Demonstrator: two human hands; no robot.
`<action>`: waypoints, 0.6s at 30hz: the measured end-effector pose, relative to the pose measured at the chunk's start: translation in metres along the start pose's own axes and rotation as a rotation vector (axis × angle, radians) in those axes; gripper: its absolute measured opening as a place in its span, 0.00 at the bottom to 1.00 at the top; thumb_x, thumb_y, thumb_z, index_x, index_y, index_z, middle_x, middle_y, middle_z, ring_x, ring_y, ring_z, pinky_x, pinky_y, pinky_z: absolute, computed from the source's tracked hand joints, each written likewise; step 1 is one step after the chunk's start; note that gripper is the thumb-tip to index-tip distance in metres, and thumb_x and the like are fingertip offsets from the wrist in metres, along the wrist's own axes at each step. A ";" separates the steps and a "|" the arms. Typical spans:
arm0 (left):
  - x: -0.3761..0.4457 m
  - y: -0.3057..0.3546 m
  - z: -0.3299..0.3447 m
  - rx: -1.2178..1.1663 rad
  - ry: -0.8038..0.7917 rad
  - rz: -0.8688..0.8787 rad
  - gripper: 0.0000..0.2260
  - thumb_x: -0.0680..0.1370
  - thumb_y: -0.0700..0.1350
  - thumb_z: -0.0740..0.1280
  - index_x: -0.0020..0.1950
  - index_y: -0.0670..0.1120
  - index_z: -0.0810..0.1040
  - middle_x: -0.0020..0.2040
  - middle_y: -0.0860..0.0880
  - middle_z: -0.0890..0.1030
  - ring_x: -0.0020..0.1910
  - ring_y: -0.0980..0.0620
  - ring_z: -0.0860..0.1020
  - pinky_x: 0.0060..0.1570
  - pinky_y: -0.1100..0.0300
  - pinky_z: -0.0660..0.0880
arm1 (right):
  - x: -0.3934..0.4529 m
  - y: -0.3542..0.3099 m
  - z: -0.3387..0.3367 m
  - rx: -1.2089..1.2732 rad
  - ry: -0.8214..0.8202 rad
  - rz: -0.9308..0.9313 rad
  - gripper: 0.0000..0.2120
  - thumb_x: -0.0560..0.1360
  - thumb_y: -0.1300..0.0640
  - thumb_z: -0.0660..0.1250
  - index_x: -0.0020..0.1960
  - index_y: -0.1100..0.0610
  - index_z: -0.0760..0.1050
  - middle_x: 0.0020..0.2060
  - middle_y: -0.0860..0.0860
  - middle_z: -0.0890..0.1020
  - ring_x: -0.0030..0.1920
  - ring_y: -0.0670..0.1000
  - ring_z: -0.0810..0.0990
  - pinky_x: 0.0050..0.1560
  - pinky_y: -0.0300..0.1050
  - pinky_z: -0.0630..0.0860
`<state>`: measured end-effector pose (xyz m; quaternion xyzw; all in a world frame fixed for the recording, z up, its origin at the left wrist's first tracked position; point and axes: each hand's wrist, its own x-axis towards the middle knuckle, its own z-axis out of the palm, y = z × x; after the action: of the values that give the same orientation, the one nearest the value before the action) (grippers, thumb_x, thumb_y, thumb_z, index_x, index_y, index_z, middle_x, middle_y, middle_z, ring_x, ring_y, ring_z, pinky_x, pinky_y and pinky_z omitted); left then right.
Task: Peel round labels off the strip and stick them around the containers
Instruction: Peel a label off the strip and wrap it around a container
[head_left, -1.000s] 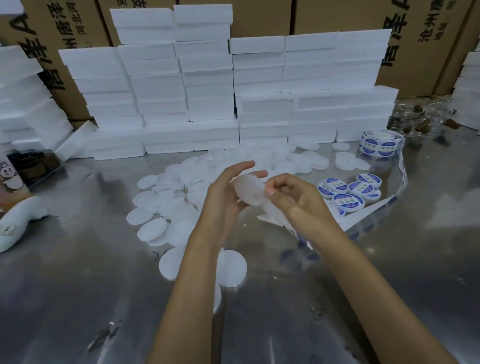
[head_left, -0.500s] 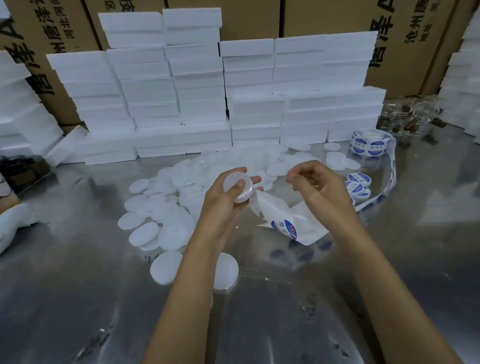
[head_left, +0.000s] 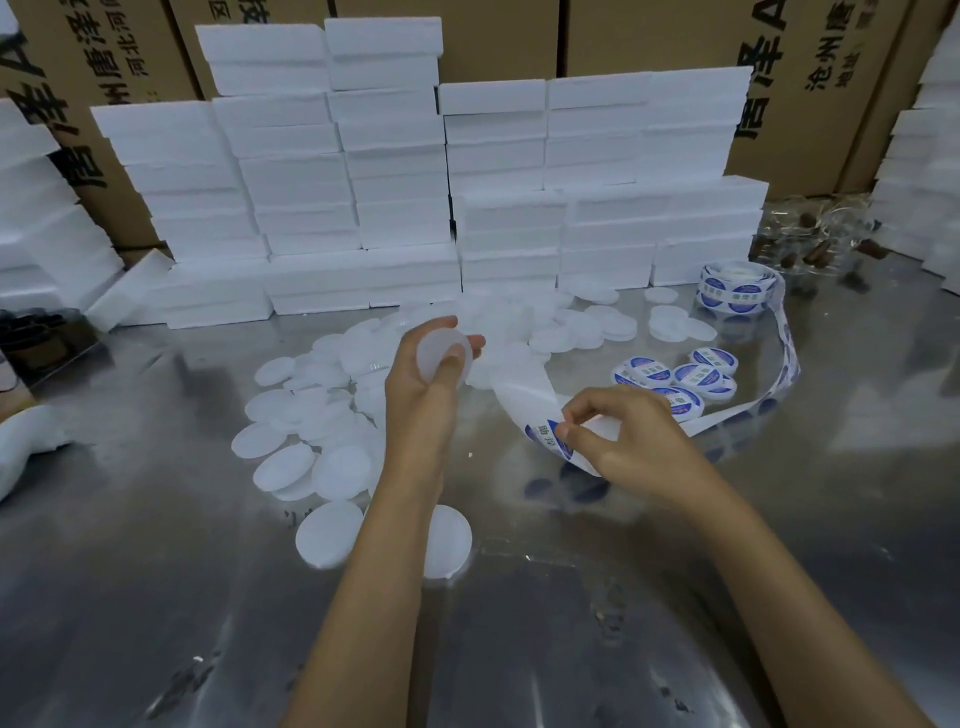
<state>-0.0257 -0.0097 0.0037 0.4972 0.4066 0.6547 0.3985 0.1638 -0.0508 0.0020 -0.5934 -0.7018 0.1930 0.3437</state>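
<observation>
My left hand (head_left: 423, 382) holds up one small round translucent container (head_left: 441, 353) between thumb and fingers, above the metal table. My right hand (head_left: 621, 441) is lower and to the right, its thumb and forefinger pinching a blue-and-white round label (head_left: 545, 434) at the curled end of the white label strip (head_left: 524, 392). The strip runs right and back to a roll of labels (head_left: 735, 286). Several labelled containers (head_left: 680, 376) lie in a cluster just beyond my right hand. A heap of plain white containers (head_left: 322, 410) lies to the left of my left hand.
Stacks of white foam boxes (head_left: 395, 197) wall off the back of the shiny metal table (head_left: 156, 597). Cardboard cartons stand behind them. A clear bag with brown items (head_left: 815, 239) sits at the back right. More foam stacks (head_left: 31, 218) flank the left side.
My right hand has dropped from beside the container down to the strip's end and taken hold of a label. My left hand still holds the container, a little higher.
</observation>
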 end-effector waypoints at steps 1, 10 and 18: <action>-0.001 0.002 0.001 -0.017 -0.033 0.043 0.11 0.81 0.40 0.66 0.60 0.54 0.77 0.50 0.53 0.87 0.54 0.55 0.83 0.53 0.67 0.77 | 0.001 0.001 0.001 0.038 0.003 0.006 0.08 0.76 0.55 0.70 0.39 0.45 0.76 0.42 0.43 0.82 0.56 0.51 0.76 0.66 0.50 0.66; -0.012 -0.004 0.013 0.053 -0.235 -0.154 0.13 0.76 0.42 0.73 0.59 0.51 0.79 0.56 0.45 0.84 0.53 0.48 0.84 0.44 0.61 0.81 | 0.001 -0.003 0.004 0.369 0.095 -0.073 0.03 0.78 0.60 0.67 0.46 0.54 0.76 0.41 0.44 0.81 0.49 0.44 0.80 0.58 0.46 0.73; -0.009 -0.007 0.010 -0.029 -0.192 -0.282 0.11 0.75 0.41 0.75 0.55 0.51 0.81 0.55 0.44 0.83 0.48 0.47 0.86 0.45 0.55 0.83 | -0.001 -0.002 0.014 -0.039 0.287 -0.279 0.15 0.78 0.60 0.67 0.63 0.49 0.77 0.41 0.40 0.76 0.47 0.45 0.74 0.59 0.46 0.60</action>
<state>-0.0136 -0.0140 -0.0037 0.4898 0.4227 0.5476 0.5306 0.1521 -0.0506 -0.0069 -0.5185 -0.7246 0.0431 0.4520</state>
